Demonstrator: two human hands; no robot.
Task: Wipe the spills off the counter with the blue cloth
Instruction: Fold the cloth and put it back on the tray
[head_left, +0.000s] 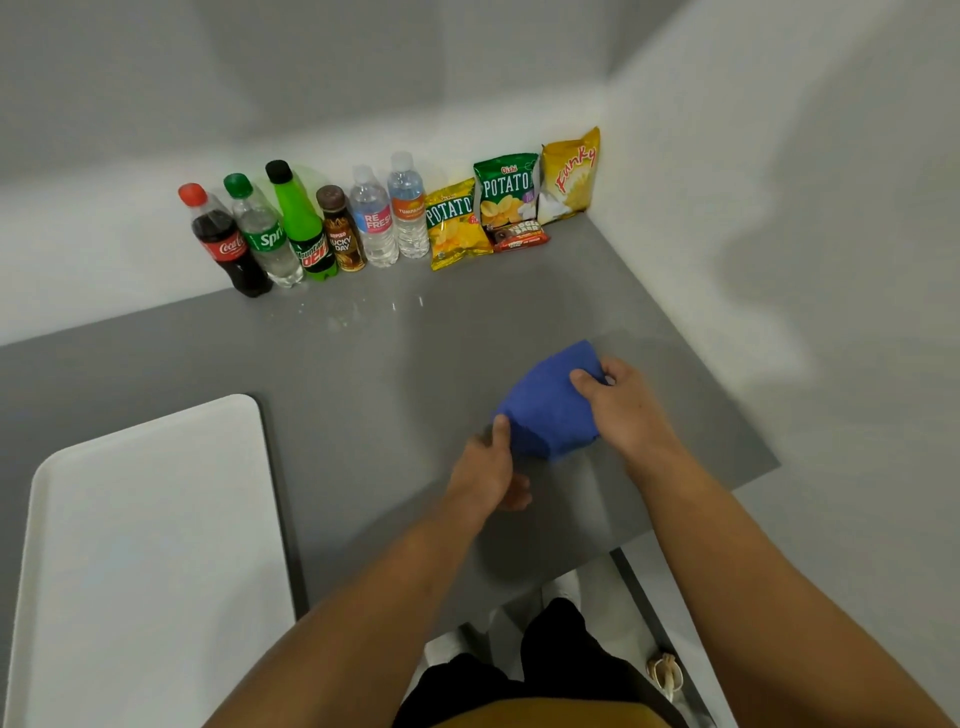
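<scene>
A folded blue cloth (545, 402) is held over the grey counter (395, 384), right of centre. My right hand (621, 408) grips its far right edge with curled fingers. My left hand (488, 470) pinches its near left corner between thumb and fingers. Wet spill droplets (358, 312) glisten on the counter farther back, just in front of the bottles, well away from the cloth.
Several drink bottles (291, 234) line the back wall, with snack bags (511, 200) to their right in the corner. A white tray (150, 561) lies at the near left. The counter's right edge (748, 483) drops off close to my right arm.
</scene>
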